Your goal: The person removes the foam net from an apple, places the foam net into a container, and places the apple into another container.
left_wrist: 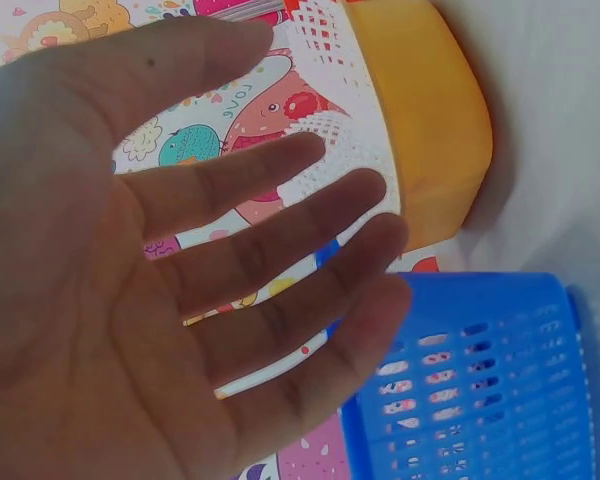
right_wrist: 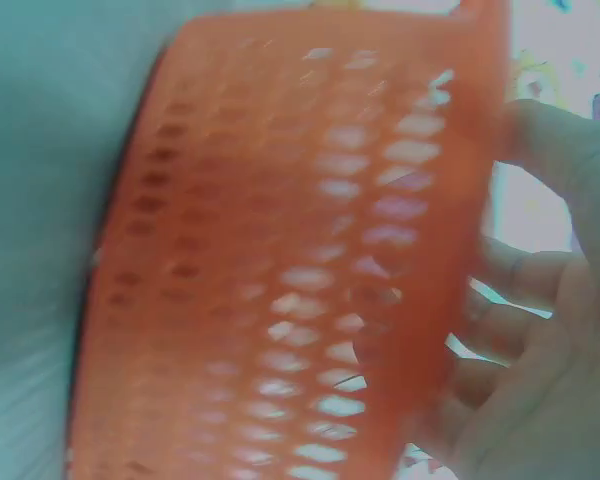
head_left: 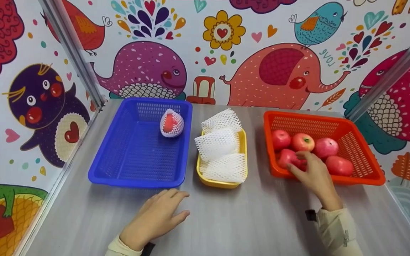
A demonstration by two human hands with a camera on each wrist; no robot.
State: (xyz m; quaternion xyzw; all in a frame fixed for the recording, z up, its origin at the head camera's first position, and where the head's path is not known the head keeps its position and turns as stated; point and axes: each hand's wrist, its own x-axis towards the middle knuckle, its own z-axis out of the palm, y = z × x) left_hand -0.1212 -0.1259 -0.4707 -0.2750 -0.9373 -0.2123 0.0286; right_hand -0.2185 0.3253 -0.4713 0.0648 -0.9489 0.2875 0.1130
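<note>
My right hand (head_left: pixel 313 174) reaches over the front rim of the orange basket (head_left: pixel 363 179), fingers spread beside a red apple (head_left: pixel 286 158) at the front left. Several other apples (head_left: pixel 303 142) lie around it. In the right wrist view the basket's wall (right_wrist: pixel 280 250) hides the fingertips, so contact with the apple cannot be made out. My left hand (head_left: pixel 157 215) hovers, empty with fingers spread, in front of the blue basket (head_left: pixel 137 183). That basket holds an apple in a white foam net (head_left: pixel 172 123) at its back right.
Between the two larger baskets stands a small yellow basket (head_left: pixel 222 184) with several white foam net sleeves (head_left: pixel 221 144) piled above its rim. Printed wall panels (head_left: pixel 205 53) close off the back and sides of the grey table (head_left: pixel 233 220).
</note>
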